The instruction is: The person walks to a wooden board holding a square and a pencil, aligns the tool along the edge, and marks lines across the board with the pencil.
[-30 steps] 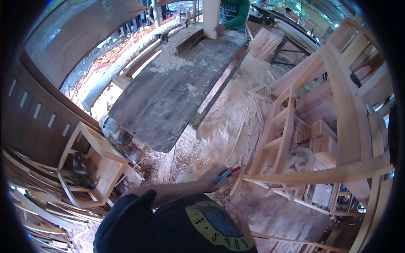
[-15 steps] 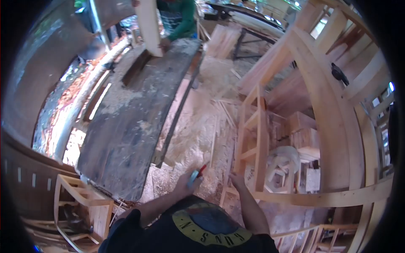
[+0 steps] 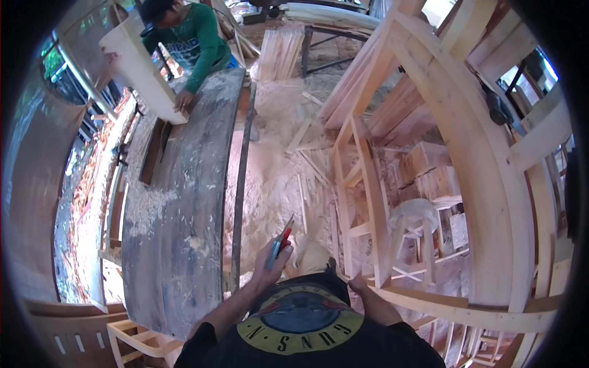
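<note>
Your left hand point(image 3: 277, 262) clasped the red-and-teal tool point(image 3: 280, 243), tip far, likely for safety; right hand point(image 3: 360, 285)? Couldn't tell its grip!

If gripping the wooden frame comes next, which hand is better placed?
Probably the right hand: it is close beside the frame, with nothing visible in it. The left hand is farther off and holds a tool.
</note>
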Motion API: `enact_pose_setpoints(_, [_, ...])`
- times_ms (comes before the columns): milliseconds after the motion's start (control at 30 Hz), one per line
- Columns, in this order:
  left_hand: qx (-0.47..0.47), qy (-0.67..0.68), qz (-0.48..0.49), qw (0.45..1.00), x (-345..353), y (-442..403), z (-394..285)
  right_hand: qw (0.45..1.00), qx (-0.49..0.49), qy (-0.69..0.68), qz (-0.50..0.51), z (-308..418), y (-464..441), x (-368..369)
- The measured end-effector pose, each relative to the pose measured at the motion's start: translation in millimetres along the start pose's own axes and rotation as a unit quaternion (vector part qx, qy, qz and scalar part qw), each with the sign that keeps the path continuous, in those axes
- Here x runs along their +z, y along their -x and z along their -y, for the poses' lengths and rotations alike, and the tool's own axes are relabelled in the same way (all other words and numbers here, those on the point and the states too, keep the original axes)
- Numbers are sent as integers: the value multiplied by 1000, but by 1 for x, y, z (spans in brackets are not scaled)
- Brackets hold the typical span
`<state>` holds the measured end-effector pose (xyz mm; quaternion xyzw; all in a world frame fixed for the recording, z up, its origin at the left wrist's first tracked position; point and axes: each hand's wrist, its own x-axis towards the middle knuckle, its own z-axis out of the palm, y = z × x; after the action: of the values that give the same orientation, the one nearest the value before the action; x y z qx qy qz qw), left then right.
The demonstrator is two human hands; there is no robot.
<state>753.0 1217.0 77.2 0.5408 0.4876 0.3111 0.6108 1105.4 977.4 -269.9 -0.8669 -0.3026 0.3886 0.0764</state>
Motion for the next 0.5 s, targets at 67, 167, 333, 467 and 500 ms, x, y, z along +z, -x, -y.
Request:
enact_pose_setpoints(67, [-22,1,-5,1000,-3,-25,-8,988,48,23,147,10,-15,-15])
enact_pose_setpoints(167, [-15,-13,9,1000,0,-79,-22,957,153,-137,206,67,-28,-51])
enact_pose_setpoints(333, [9,-30,16,999,25,-191,-58,969,93,-161,163,141,-127,-95])
enact_pose_setpoints(467, [19,-48,57,997,43,-264,-102,964,75,-187,176,200,-194,-146])
enact_pose_setpoints(500, [35,-33,36,998,52,-281,-115,966,57,-190,165,218,-210,-159])
